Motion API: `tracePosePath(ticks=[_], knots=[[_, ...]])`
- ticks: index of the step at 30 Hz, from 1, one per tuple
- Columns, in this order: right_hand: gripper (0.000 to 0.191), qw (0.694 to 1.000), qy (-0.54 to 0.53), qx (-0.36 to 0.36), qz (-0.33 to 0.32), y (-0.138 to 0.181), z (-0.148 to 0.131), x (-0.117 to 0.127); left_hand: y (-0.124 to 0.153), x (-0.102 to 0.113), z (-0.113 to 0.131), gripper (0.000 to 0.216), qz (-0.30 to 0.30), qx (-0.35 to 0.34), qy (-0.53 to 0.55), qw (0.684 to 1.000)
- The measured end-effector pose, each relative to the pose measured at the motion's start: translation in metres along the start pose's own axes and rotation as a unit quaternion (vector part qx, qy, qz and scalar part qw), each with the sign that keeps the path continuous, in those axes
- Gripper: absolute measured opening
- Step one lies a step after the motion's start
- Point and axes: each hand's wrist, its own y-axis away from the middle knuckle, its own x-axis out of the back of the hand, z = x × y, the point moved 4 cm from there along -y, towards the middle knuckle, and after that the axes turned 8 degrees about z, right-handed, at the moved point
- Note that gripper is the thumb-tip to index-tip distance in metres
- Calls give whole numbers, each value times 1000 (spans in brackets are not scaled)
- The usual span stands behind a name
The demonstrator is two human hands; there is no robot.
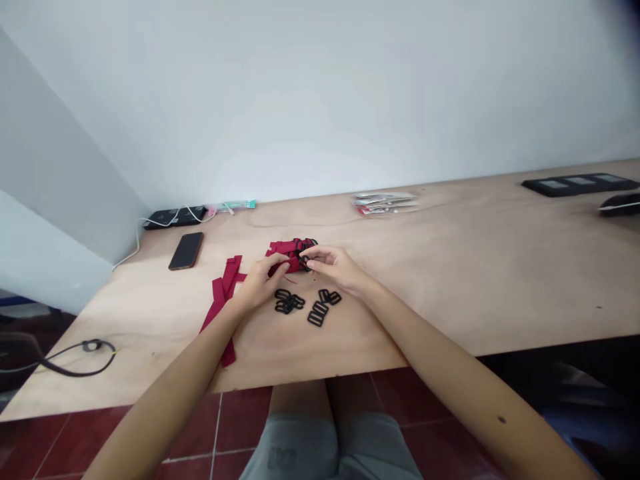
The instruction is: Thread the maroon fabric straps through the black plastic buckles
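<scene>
Item: red strap bundle, with black hardware threaded in at its top. It lay on the plywood table, mid-depth and left of centre, between the two hands.

Left hand: fingers curled together onto the bundle's near left edge; the contact itself was too small to resolve.

Right hand: thumb and forefinger drawn together on the bundle's right side. Whether they pinched fabric or a black piece could not be told.

Black buckles: a loose scatter just in front of the hands, some overlapping, so the count was unclear.

Loose red straps: fanned left of the left hand, partly covered by the forearm.

Phone: face-down or dark, further left.

Power strip and white cable: at the wall.

Packets: stacked, print illegible.

Black tray and a dark mouse-like object: at the far right, the latter cut by the frame edge.
</scene>
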Motion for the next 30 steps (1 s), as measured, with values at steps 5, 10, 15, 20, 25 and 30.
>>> tracePosePath(ticks=[5, 10, 15, 20, 25, 30], knots=[[30, 999, -46, -20, 0, 2, 3, -6, 1, -1, 6, 26, -33, -10, 27, 999], [30, 996, -80, -41, -2, 3, 3, -9, 0, -1, 12, 28, -55, -17, 60, 997], [32, 990, -117, -75, -19, 5, 7, -10, -2, -2, 14, 29, -71, -12, 105, 992], [33, 986, -130, -89, -53, 6, 12, -12, -3, -2, 15, 32, -97, -10, 135, 986], [31, 986, -116, -79, -88, 8, 9, -14, 0, -6, 8, 33, -121, 0, 174, 977], [37, 985, -118, -84, -95, 8, 4, -20, 1, -7, 7, 32, -110, 1, 174, 978]])
